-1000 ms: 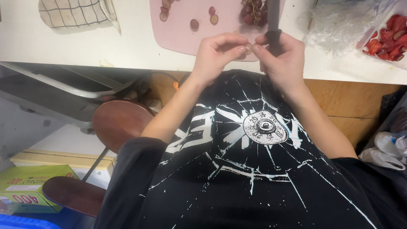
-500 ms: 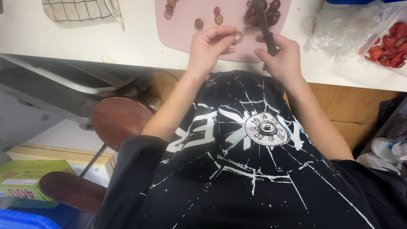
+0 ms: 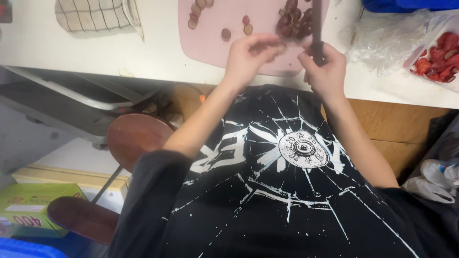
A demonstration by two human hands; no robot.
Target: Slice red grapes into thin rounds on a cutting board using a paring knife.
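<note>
Fingers (image 3: 267, 47) of the left hand (image 3: 248, 57) are pinched together, perhaps on something small, but blur hides what it is. The right hand (image 3: 325, 67) is clamped around the dark handle of a kitchen knife (image 3: 317, 45), whose blade points away over the pale pink plastic cutting board (image 3: 215, 45). Both hands hover at the near edge of that board, just apart from each other.

On the board, a cluster of dark red grapes (image 3: 292, 21) lies just beyond the hands, and several cut grape pieces (image 3: 225, 33) are scattered to its left. The board rests on a white desk (image 3: 95, 52). A checked cloth pouch (image 3: 98, 14) lies far left on the desk, crumpled clear plastic wrap (image 3: 387, 40) lies to the right of the board, and a tray of red cut fruit (image 3: 437, 55) sits at the right edge.

Below the desk, a round brown wooden stool (image 3: 136, 138) stands at the person's left, near a green cardboard box (image 3: 31, 205). The person wears a black shirt with a white cracked pattern (image 3: 287, 191).
</note>
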